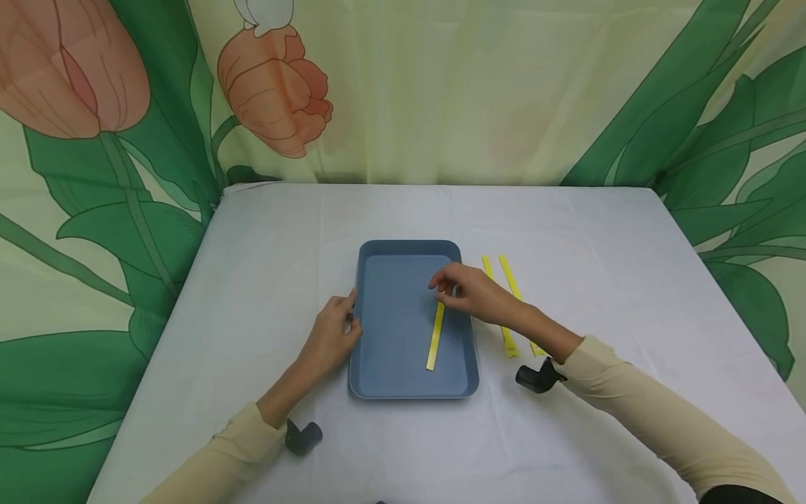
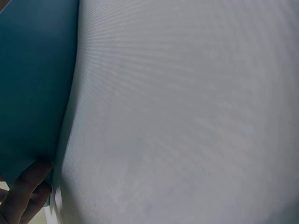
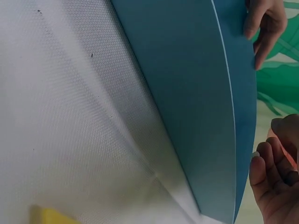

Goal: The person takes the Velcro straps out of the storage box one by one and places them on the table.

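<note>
My left hand (image 1: 330,331) holds the left rim of a blue-grey rectangular tray (image 1: 390,385), its thumb at the rim. In the left wrist view, fingers (image 2: 29,191) lie against the tray's outer side. One narrow yellow strip (image 1: 435,336) lies in the right half of the tray, its far end partly hidden by my right hand (image 1: 469,290). That hand hovers over the tray with loosely bent fingers. Thumb and fingertips (image 3: 259,175) stand apart in the right wrist view, and I see nothing between them.
Two more yellow strips, a left one (image 1: 510,343) and a right one (image 1: 510,276), lie on the white tablecloth to the right of the tray, partly under my right forearm. Behind the table hangs a flower-printed curtain (image 1: 441,91).
</note>
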Demonstrator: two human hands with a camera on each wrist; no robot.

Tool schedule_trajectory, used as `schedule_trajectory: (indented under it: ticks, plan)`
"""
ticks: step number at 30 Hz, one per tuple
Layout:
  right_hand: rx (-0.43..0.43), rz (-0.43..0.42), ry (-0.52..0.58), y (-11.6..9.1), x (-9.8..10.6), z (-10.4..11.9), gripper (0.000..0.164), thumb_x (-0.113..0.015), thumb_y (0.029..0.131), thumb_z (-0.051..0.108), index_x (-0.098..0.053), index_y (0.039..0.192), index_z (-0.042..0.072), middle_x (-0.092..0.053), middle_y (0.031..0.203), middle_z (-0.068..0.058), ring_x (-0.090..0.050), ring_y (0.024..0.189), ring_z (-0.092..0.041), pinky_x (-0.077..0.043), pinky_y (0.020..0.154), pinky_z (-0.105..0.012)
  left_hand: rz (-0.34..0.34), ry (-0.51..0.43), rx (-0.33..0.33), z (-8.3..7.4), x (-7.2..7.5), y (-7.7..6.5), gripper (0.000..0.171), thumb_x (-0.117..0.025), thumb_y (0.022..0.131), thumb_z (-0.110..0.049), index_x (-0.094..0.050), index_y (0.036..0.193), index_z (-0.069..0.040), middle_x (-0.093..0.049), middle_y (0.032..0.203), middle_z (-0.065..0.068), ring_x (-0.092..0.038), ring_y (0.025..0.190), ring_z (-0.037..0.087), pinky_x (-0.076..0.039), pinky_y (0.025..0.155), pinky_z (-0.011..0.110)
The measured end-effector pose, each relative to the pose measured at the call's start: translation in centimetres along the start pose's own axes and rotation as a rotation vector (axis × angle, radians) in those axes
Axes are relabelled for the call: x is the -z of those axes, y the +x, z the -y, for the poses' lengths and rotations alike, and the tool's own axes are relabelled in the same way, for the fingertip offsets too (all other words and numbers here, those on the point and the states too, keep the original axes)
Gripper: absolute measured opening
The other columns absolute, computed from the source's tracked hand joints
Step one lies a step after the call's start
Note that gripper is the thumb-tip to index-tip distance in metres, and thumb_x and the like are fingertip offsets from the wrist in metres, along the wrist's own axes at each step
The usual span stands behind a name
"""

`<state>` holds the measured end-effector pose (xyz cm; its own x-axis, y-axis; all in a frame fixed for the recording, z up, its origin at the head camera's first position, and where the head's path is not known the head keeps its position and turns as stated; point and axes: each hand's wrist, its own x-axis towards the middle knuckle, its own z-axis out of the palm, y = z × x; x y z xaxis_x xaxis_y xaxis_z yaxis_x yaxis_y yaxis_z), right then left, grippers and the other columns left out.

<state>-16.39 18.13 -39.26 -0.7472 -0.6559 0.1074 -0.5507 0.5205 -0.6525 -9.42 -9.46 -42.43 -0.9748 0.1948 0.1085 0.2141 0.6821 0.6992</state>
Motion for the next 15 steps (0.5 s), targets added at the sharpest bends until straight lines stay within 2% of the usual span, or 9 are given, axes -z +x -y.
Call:
schedule_trajectory:
  ticks: [6, 10, 15]
  plan:
    - [-0.003, 0.049, -0.038, 0.33, -0.32, 0.0, 0.022, -0.067, 0.085, 0.007, -0.063, 0.107, 0.005, -0.059, 0.093, 0.001, -0.054, 0.081, -0.013, -0.049, 0.066, -0.027, 0.003, -0.001, 0.01, -0.03, 0.01, -0.06, 0.057, -0.058, 0.084, 0.002, -0.038, 0.137, 0.009, -0.052, 0.113, 0.023, -0.059, 0.096, 0.028, -0.051, 0.08, 0.034]
    - [0.005, 0.084, -0.038, 0.4, -0.51, -0.1, 0.024, -0.067, 0.084, 0.006, -0.062, 0.108, 0.004, -0.059, 0.096, -0.006, -0.055, 0.085, -0.02, -0.05, 0.07, -0.032, 0.002, 0.002, 0.01, -0.06, 0.05, -0.03, 0.057, -0.058, 0.084, 0.002, -0.039, 0.137, 0.009, -0.052, 0.113, 0.023, -0.059, 0.096, 0.028, -0.051, 0.08, 0.035]
    - [0.018, 0.131, -0.074, 0.43, -0.71, -0.27, 0.024, -0.069, 0.083, 0.005, -0.063, 0.107, 0.004, -0.058, 0.1, -0.007, -0.056, 0.089, -0.022, -0.05, 0.077, -0.035, -0.004, 0.006, -0.001, -0.03, 0.08, -0.07, 0.057, -0.058, 0.083, 0.003, -0.039, 0.136, 0.01, -0.052, 0.113, 0.023, -0.059, 0.095, 0.028, -0.052, 0.08, 0.035]
